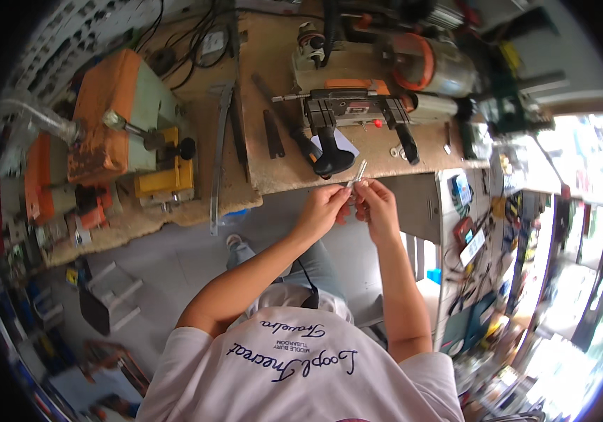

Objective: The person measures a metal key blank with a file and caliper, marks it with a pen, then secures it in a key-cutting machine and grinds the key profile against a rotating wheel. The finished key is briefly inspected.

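Just off the front edge of the workbench, my two hands meet with fingertips pinched together. Between them is a slim silvery piece [361,169], its narrow end pointing up and away from me; it looks like a key, though fingers cover its lower part. My left hand [327,204] pinches it from the left side. From the right, my right hand [377,202] closes on it with thumb and fingers. Nearest to both hands on the bench is a black-handled machine [353,105] with a red knob, and a white card [342,143] lies partly under its handle.
An orange and yellow machine [108,119] stands on the bench's left. A caliper [221,141] overhangs the front edge of the wooden bench [273,179]; files [273,133] lie nearby. A large clear jar [432,63] stands behind. A stool [108,299] is on the floor at left.
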Demonstrator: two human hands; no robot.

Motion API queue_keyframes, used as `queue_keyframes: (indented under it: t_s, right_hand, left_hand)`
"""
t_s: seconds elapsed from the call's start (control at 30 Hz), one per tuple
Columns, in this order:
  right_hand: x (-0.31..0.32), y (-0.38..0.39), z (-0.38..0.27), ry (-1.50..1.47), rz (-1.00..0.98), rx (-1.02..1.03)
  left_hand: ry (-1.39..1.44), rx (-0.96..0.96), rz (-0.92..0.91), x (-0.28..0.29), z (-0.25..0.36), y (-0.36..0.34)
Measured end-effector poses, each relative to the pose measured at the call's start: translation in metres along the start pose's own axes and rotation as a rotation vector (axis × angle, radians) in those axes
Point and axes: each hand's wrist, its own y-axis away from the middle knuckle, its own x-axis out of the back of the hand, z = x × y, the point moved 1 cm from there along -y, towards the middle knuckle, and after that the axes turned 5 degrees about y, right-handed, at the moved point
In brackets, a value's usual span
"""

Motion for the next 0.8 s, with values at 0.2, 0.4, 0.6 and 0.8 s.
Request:
queue_keyframes:
  t_s: [0.2,0.4,0.6,0.8]
  right_hand:
    - [0.058,-0.081,-0.032,0.663,-0.14,0.154]
    - [0.061,-0.091,-0.047,1.129,0.021,0.633]
    - [0.072,-0.033,-0.042,0.659,-0.175,0.306]
    - [0.003,0.035,-0.027,0.425,-0.469,0.432]
  left_hand:
    - [-0.103,0.006,0.191,-0.03,-0.022,-0.004]
    - [0.001,-0.023,0.234,-0.057,-0.043,0.007]
    - [-0.091,-0.076,0.275,-0.064,-0.011,0.027]
    - [0.012,-0.169,0.225,-0.045,0.013,0.056]
